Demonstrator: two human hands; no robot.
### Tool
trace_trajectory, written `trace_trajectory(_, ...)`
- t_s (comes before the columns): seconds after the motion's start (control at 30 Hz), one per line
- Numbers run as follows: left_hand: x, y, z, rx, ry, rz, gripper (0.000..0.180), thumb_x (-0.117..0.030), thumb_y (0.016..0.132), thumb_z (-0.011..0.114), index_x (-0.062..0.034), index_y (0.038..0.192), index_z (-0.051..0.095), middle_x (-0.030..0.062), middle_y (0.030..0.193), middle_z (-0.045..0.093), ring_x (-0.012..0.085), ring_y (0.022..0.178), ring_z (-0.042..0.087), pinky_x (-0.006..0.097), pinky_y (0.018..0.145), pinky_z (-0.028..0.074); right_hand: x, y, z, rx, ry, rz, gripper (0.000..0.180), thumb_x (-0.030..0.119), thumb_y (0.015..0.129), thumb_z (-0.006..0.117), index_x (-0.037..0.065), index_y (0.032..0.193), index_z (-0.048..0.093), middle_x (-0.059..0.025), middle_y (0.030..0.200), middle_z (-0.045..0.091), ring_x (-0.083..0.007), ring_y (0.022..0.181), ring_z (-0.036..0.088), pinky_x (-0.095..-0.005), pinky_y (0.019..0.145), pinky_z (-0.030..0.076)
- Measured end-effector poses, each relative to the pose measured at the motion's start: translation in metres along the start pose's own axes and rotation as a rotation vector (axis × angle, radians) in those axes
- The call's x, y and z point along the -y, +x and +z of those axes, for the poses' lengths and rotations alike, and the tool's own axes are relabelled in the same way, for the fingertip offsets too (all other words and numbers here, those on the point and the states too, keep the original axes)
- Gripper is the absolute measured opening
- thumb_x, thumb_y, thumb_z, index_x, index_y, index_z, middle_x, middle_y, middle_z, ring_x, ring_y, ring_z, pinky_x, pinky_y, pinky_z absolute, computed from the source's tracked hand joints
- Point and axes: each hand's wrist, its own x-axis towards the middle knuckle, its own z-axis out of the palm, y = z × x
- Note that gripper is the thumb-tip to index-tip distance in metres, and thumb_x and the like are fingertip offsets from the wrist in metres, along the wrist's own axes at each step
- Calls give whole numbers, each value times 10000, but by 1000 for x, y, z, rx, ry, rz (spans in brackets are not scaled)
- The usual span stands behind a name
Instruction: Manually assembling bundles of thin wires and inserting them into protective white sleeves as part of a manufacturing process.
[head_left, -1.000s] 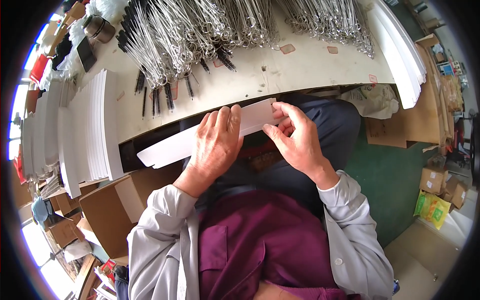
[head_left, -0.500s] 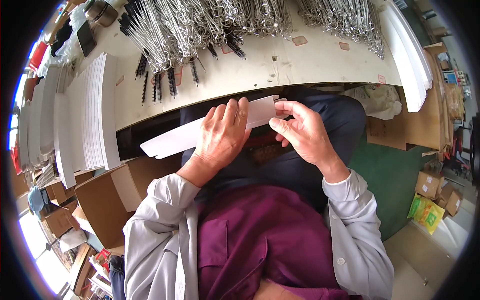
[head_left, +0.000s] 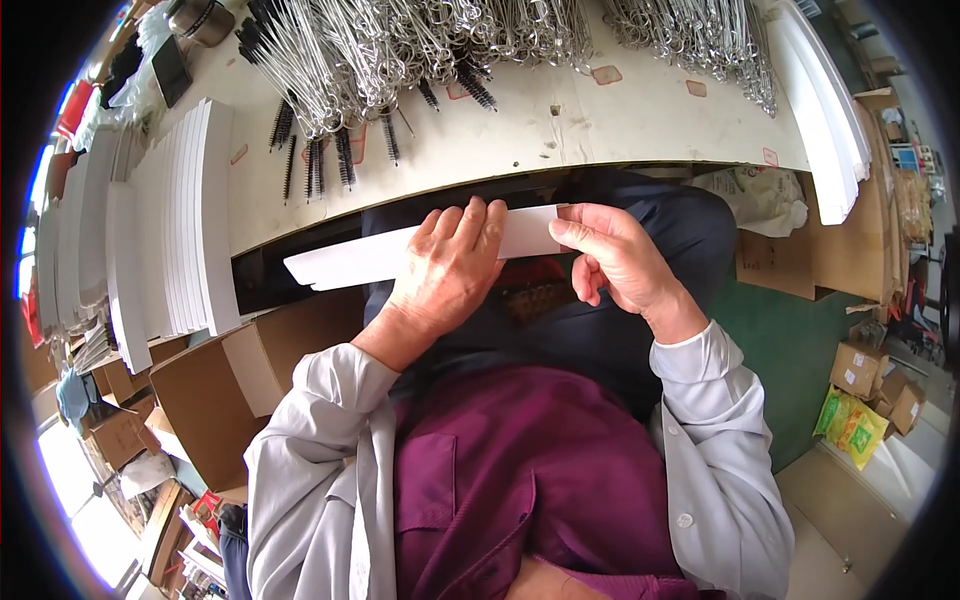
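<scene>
A long, narrow white paper box [head_left: 350, 262] lies slantwise above my lap, just in front of the table edge. My left hand [head_left: 445, 265] is closed over its middle, with the fingers across the top. At the box's right end, my right hand [head_left: 620, 258] pinches the end between thumb and forefinger, the other fingers curled below. The thumb lies on the end, where the flaps are mostly hidden by my fingers. The far left end of the box sticks out past my left hand.
Bunches of wire-handled brushes [head_left: 370, 60] with black bristles cover the back of the table [head_left: 600, 130]. White boxes [head_left: 190, 220] stand in a row at the left, and more white boxes [head_left: 825, 130] at the right. An open cardboard carton [head_left: 205, 400] sits lower left.
The box's left end has risen and the box lies more level. My right thumb has moved onto the box's right end, where loose flaps showed before. My left hand keeps its grip.
</scene>
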Motion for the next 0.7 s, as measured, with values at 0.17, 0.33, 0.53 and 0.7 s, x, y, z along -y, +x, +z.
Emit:
trace_trajectory(0.17,0,4,-7,52,-84,-22,688,-172,711,849,17,1319,588,168,1214,670,311,1017,687,412,899,562,-1,-12,-1,-148,-297,-178,393,228,986,733,-62,1233,635,-156,1045,714,-127,539,653,-253,472,519)
trace_trajectory(0.33,2,16,-18,83,-178,-83,631,-177,738,837,10,1288,592,137,1134,694,315,981,696,417,850,569,23,-11,9,-293,-1327,-889,626,191,748,870,-10,1286,620,-148,1252,662,-343,1215,598,-437,1055,480)
trace_trajectory(0.53,-4,30,-26,133,-235,-64,639,-171,746,825,14,1305,578,157,1136,689,339,1008,686,431,871,565,14,8,9,-145,-1485,-906,597,192,804,821,-53,1301,598,-164,1241,636,-329,1166,599,-436,1071,462)
trace_trajectory(0.7,-3,24,-31,66,-203,-79,651,-165,745,827,28,1311,570,179,1164,669,358,1046,672,446,897,552,21,8,-1,-95,-1520,-947,662,184,764,850,-20,1337,591,-172,1272,635,-349,1179,598,-449,1044,496)
